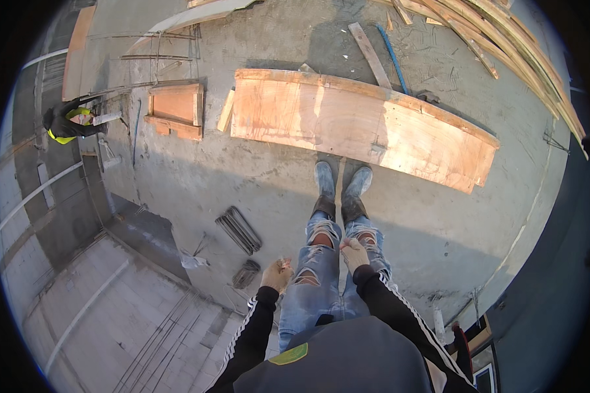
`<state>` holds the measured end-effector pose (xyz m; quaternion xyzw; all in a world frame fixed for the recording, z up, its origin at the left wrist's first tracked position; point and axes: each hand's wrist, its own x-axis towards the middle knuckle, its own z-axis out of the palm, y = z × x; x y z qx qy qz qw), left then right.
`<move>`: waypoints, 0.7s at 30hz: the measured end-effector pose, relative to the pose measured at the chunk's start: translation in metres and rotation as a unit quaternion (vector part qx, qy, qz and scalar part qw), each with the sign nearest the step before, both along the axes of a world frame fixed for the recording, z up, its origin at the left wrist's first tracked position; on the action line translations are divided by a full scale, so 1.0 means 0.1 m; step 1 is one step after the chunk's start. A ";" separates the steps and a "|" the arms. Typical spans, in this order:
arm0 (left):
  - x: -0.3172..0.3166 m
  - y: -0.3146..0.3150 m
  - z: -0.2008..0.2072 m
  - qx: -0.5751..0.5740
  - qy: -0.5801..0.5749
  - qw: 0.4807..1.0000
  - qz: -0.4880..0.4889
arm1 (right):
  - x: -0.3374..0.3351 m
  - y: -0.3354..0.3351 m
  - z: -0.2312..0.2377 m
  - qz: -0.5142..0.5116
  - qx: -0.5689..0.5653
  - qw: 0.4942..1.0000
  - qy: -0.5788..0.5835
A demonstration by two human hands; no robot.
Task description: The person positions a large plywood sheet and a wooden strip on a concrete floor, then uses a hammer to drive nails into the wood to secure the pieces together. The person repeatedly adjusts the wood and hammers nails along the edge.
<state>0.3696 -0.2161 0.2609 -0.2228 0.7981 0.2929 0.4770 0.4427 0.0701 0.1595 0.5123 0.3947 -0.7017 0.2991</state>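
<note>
My left hand (276, 275) is in front of my left thigh, its fingers curled closed; whatever may be inside is too small to make out. Close to my right knee, my right hand (354, 255) is also closed, with the fingers bent inward and any content hidden. Both hands look pale, perhaps gloved, and stay apart from each other. Beyond my rubber boots (324, 180) lies a long plywood panel (354, 124) edged with timber along its far side. Neither hand touches it.
A smaller plywood form (176, 110) lies to the left. Bent steel stirrups (238, 230) rest near the slab edge, beside an opening (141, 226). Long timbers (505, 49) are piled far right. A blue bar (392, 59) lies beyond the panel. Another person (72, 122) stands far left.
</note>
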 end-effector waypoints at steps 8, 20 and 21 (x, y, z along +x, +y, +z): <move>0.08 0.23 -0.36 -0.011 -0.039 0.994 0.106 | 0.44 -0.54 -0.43 0.226 0.100 0.967 -0.056; -0.15 0.72 -0.39 -0.094 -0.047 0.987 -0.119 | 0.24 -0.28 -0.23 0.296 0.097 0.950 -0.026; -0.17 0.72 -0.38 -0.105 -0.051 0.986 -0.122 | 0.22 -0.25 -0.19 0.292 0.099 0.951 -0.028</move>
